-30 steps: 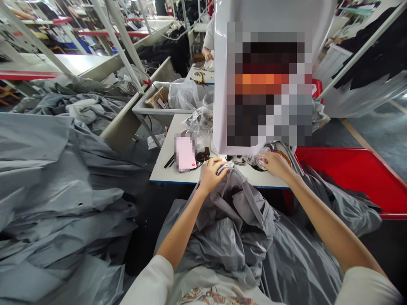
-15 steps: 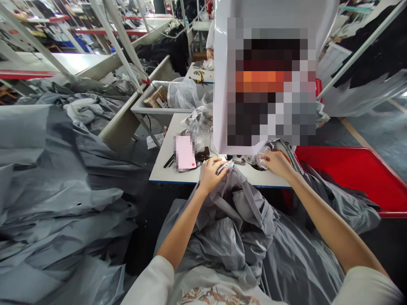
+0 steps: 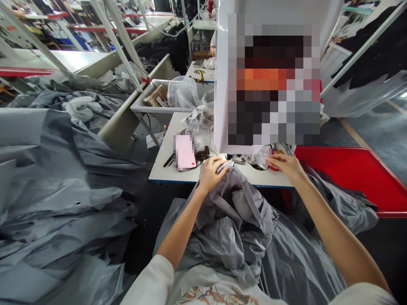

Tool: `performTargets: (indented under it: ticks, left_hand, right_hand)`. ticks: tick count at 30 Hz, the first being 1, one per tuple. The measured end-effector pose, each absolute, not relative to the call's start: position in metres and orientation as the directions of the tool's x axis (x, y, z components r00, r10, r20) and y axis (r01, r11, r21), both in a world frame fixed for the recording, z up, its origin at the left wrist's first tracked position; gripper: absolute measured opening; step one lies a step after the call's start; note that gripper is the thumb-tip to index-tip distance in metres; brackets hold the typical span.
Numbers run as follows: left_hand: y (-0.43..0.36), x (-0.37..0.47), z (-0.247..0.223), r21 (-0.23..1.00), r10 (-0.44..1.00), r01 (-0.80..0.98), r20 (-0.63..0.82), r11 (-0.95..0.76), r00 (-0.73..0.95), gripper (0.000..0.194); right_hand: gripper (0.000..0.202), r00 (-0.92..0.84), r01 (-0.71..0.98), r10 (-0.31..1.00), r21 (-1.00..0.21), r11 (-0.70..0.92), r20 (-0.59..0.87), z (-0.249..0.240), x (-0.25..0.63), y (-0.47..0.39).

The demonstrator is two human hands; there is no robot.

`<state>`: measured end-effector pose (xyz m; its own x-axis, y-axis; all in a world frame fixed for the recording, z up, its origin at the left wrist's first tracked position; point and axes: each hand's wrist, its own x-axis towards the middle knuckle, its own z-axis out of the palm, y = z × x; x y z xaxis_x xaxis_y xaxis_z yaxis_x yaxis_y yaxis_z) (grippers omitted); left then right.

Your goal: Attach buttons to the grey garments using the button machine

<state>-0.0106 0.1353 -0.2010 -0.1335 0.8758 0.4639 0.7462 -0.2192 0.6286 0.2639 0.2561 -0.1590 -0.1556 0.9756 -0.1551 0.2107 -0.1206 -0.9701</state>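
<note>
No wording can be read. From mid-view, at nine o'clock, a pink rectangular item (image 3: 184,153) bears a round red mark (image 3: 193,163); toward half past ten, a brown package's pale label (image 3: 163,101) is too small to read.

At ten o'clock, a long white table (image 3: 79,58) with a red edge shines in bright light. A thin white pole (image 3: 363,51) leans at two o'clock. Near three o'clock, the gray floor (image 3: 378,127) has a slanting tan stripe (image 3: 352,131).
</note>
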Motion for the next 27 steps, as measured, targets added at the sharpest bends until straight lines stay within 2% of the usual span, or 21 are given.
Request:
performTargets:
  ticks: [2, 4, 9, 13, 18, 22, 24, 27]
  left_hand:
    - [0.135, -0.011, -0.202, 0.626, 0.874, 0.749, 0.466, -0.217, -0.136, 0.023]
    - [0.135, -0.011, -0.202, 0.625, 0.877, 0.752, 0.460, -0.210, -0.137, 0.023]
    - [0.135, -0.011, -0.201, 0.623, 0.880, 0.753, 0.456, -0.209, -0.134, 0.023]
    - [0.135, -0.011, -0.200, 0.627, 0.879, 0.748, 0.459, -0.216, -0.131, 0.023]
    - [0.135, -0.012, -0.200, 0.629, 0.886, 0.751, 0.445, -0.203, -0.133, 0.024]
    - [0.135, -0.011, -0.200, 0.631, 0.885, 0.750, 0.444, -0.200, -0.137, 0.023]
    - [0.134, -0.011, -0.200, 0.633, 0.882, 0.746, 0.450, -0.206, -0.138, 0.024]
    - [0.135, -0.011, -0.201, 0.636, 0.879, 0.744, 0.455, -0.206, -0.145, 0.024]
  right_hand:
    - [0.036, -0.132, 0.093, 0.975, -0.981, -0.170, -0.181, -0.156, 0.265, 0.252]
    - [0.034, -0.117, 0.047, 0.976, -0.983, -0.179, -0.184, -0.155, 0.263, 0.252]
    - [0.026, -0.082, 0.034, 0.969, -0.973, -0.230, -0.232, -0.161, 0.250, 0.268]
    - [0.024, -0.087, 0.086, 0.963, -0.965, -0.247, -0.254, -0.161, 0.235, 0.280]
    - [0.023, -0.084, 0.231, 0.984, -0.964, -0.133, -0.156, -0.155, 0.235, 0.280]
    - [0.030, -0.049, 0.336, 0.999, -0.942, 0.010, -0.007, -0.152, 0.251, 0.264]
    - [0.031, -0.014, 0.308, 0.999, -0.950, 0.053, 0.052, -0.148, 0.256, 0.251]
    - [0.032, -0.022, 0.197, 0.998, -0.978, 0.060, 0.056, -0.139, 0.247, 0.226]
